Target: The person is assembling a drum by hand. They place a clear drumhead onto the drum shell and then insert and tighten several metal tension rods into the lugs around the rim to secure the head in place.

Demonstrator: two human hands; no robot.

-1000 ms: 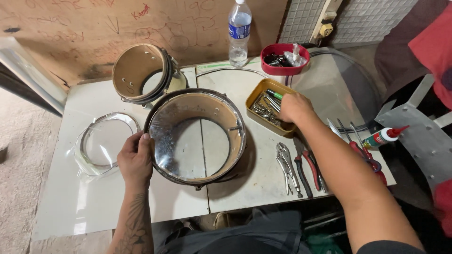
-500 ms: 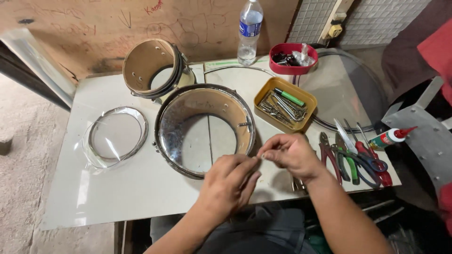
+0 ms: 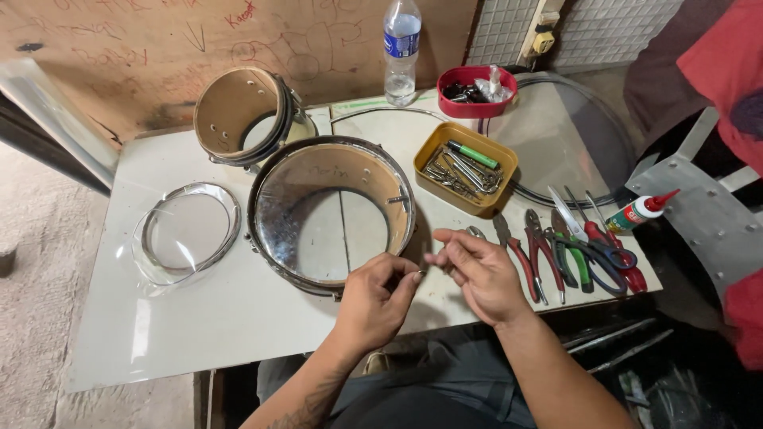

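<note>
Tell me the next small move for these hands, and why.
Probably carry the small metal part, pinched between the left hand and right hand, over to the drum shell: both hands meet just at its near rim, and the shell's hardware looks incomplete.

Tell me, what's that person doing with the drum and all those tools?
A person sits at a white table with both hands close together over its front edge. The left hand and right hand pinch something tiny between the fingertips; it is too small to tell what. Right behind them lies a drum shell with no skin. A yellow tray of metal parts and a row of pliers lie to the right.
</note>
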